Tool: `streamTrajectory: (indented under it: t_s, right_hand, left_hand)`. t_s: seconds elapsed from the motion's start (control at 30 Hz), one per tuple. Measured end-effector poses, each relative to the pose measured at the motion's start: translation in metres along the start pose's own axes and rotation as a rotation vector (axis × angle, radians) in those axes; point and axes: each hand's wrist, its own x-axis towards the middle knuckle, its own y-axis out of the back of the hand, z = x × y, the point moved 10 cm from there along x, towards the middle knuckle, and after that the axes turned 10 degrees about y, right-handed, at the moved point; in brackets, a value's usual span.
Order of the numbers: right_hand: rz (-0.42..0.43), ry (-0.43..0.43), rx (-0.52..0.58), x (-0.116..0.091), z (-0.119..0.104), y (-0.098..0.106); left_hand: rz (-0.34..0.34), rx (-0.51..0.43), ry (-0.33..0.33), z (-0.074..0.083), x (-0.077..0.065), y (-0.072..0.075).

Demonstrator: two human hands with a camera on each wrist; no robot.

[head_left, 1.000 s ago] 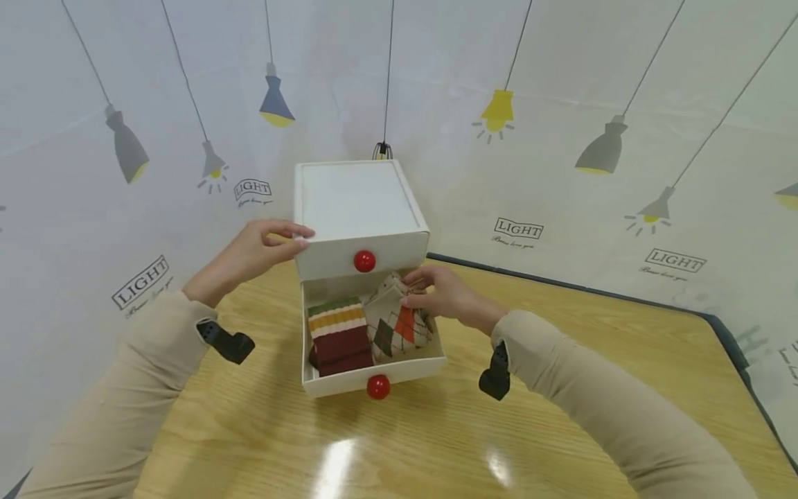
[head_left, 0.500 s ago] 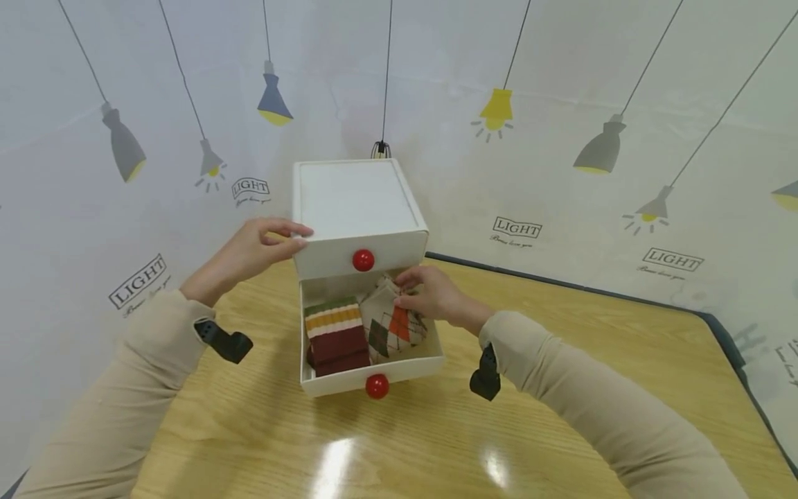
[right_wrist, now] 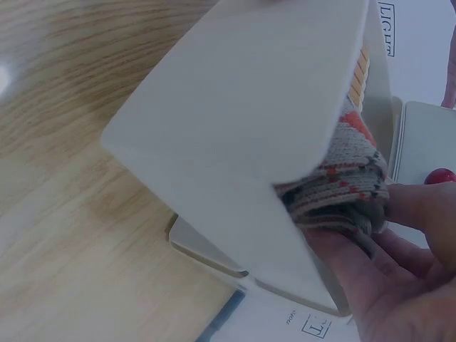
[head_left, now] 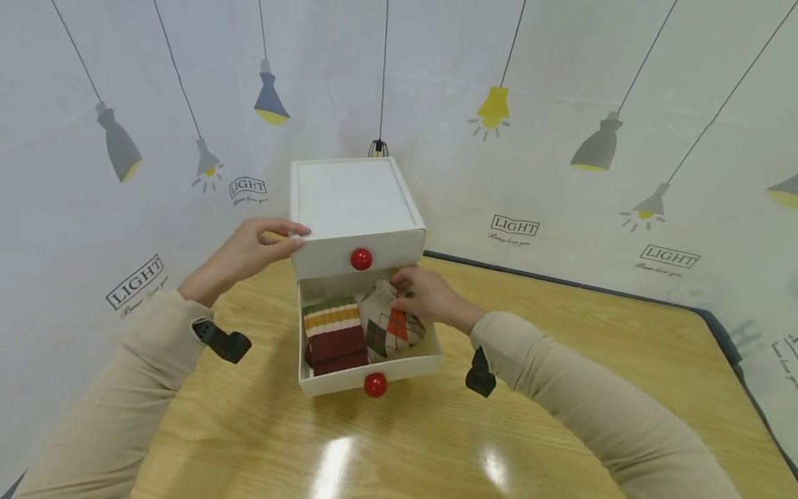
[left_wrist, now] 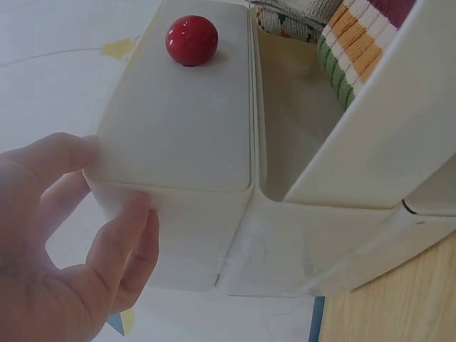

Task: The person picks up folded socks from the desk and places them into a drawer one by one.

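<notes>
A white two-drawer box (head_left: 355, 194) with red knobs stands on the table, its lower drawer (head_left: 405, 367) pulled out. My left hand (head_left: 258, 242) holds the box's upper left front corner, thumb and fingers on either side of the edge in the left wrist view. Folded beige argyle socks (head_left: 389, 331) with orange and dark green diamonds lie in the drawer's right half. My right hand (head_left: 430, 296) pinches their far right edge, the folded layers (right_wrist: 342, 189) showing between thumb and fingers in the right wrist view. Folded maroon socks (head_left: 338, 343) with green, yellow and cream bands fill the left half.
The upper drawer, with its red knob (head_left: 361, 259), is closed above the lower one. A wooden table (head_left: 530, 416) lies under the box. Behind it hangs a pale backdrop (head_left: 449, 180) printed with lamps. Black camera mounts sit at both wrists.
My right hand has moved a little left over the drawer, and the argyle socks have shifted left toward the striped ones. My left hand keeps its place on the box corner.
</notes>
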Motion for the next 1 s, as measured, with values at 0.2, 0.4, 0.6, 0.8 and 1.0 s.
streamTrajectory:
  t_s: [0.2, 0.4, 0.6, 0.8, 1.0]
  right_hand:
    - [-0.028, 0.032, -0.101, -0.001, -0.003, -0.001]
    - [-0.036, 0.057, -0.172, 0.0, -0.006, -0.002]
    - [-0.002, 0.07, -0.201, -0.001, -0.008, 0.004]
    - [0.006, 0.031, -0.269, -0.004, -0.004, 0.005]
    - [-0.002, -0.011, -0.321, -0.008, 0.004, 0.002]
  left_hand:
    - [-0.009, -0.005, 0.003, 0.001, -0.001, -0.001]
    - [-0.002, -0.006, -0.001, 0.0, 0.0, 0.0]
    - [0.029, -0.018, 0.014, -0.003, 0.002, 0.001]
    - [0.009, -0.016, 0.006, -0.002, 0.001, 0.0]
    - [0.007, -0.011, 0.002, -0.001, 0.0, 0.0]
